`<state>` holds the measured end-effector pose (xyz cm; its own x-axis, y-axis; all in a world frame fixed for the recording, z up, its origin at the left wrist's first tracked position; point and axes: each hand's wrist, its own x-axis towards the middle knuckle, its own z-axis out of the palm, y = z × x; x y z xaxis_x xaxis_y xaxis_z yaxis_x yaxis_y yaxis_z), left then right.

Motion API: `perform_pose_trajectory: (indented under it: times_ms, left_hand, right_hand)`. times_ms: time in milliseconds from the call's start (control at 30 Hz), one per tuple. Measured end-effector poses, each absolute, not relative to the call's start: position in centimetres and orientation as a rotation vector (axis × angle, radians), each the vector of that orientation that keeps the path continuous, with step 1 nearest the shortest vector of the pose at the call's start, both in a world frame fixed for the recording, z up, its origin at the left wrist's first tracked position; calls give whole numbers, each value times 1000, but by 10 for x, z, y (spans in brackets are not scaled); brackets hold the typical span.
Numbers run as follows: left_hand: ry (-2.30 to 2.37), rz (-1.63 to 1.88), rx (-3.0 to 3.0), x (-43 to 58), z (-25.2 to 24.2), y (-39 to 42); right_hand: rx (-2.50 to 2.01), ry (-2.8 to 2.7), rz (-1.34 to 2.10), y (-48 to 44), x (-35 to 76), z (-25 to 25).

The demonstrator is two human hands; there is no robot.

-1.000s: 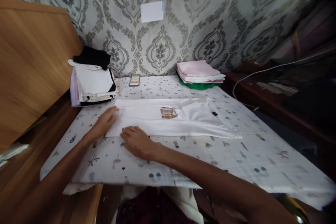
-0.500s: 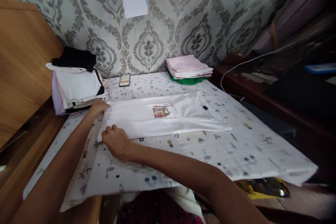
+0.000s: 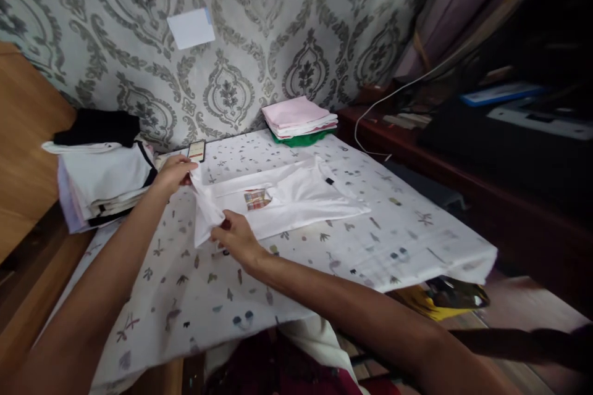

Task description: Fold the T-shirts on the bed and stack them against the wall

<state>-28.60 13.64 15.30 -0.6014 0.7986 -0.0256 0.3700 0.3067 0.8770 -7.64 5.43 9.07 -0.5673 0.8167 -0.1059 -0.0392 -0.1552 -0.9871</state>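
Observation:
A white garment [image 3: 296, 197] with a plaid patch and a small black tag lies in a long narrow shape on the patterned cloth [image 3: 296, 278]. Its left end is raised off the surface. My left hand [image 3: 176, 174] pinches the far corner of that end, close to a phone-like object [image 3: 197, 150]. The near corner is gripped between the thumb and fingers of my right hand [image 3: 238, 237].
At the left, a stack of folded clothes [image 3: 115, 170] stands beside a wooden panel [image 3: 32, 148]. Pink, white and green folded clothes [image 3: 299, 118] sit by the patterned wall. A white cable [image 3: 393, 95] runs over the dark furniture at right.
The left end of the white garment has been lifted and bent up, with both hands now gripping its corners. The camera view has turned to the right.

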Motion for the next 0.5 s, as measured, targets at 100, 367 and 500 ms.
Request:
perform_pose_trajectory:
  times_ms: [100,367,500]
  left_hand:
    - [2073,1129,1161,-245,142,168]
    - [1962,843,1398,-172,102,212]
    - [1926,829,1562,-194,109,210]
  right_hand:
    - [-878,-1212,1926,58,-41,89]
    - [-996,-806,2215,69,11,83]
    - [-1003,-737,2313,76,16,85]
